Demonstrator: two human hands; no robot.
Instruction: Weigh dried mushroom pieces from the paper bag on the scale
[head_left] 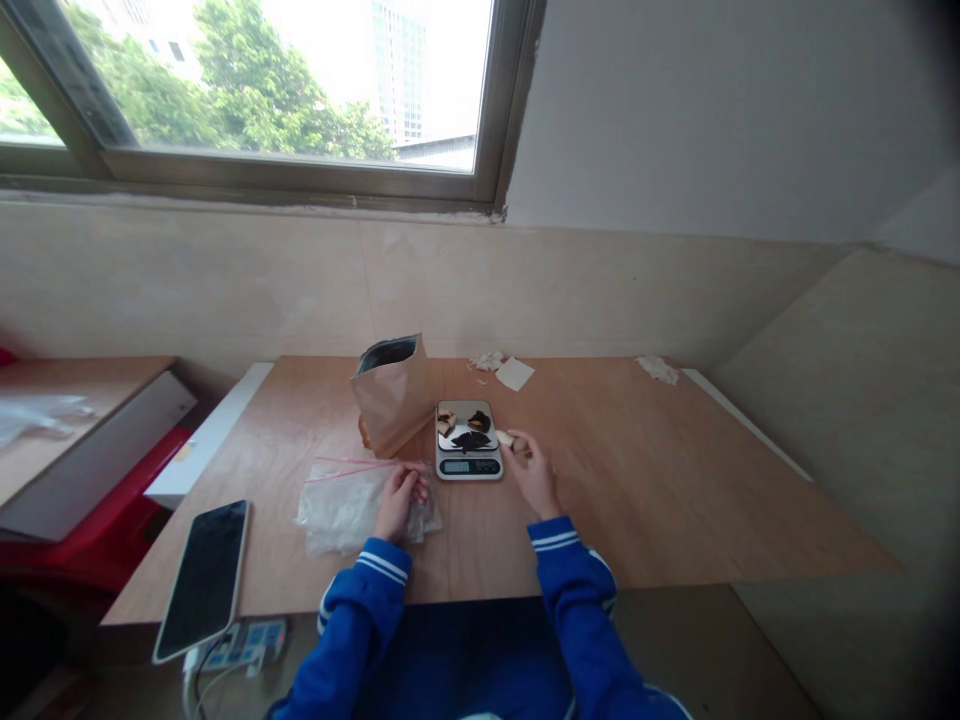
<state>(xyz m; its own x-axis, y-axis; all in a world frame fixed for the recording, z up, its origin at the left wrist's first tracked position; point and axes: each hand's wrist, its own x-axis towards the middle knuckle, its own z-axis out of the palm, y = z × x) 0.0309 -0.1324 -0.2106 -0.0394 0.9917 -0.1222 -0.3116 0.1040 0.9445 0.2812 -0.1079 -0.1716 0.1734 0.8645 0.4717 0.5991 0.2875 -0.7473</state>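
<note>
A small digital kitchen scale [445, 470] stands in the middle of the table. On its plate lie dark dried pieces [471, 440] and a few pale tan slices [445, 420]. At the scale's right edge, my right hand [534, 475] is closed on a pale dried slice [505, 438]. My left hand [405, 495] rests over clear zip bags [341, 508] left of the scale, its fingers curled; whether they grip anything is hidden. An open brown paper pouch [394, 400] stands upright behind the bags, and its contents do not show.
A tablet [202, 570] lies at the table's left front corner, above a power strip [251, 642]. Towards the wall are a white paper square [515, 374], whitish scraps [487, 361] and another crumpled pale heap [658, 370]. A window [300, 90] is above.
</note>
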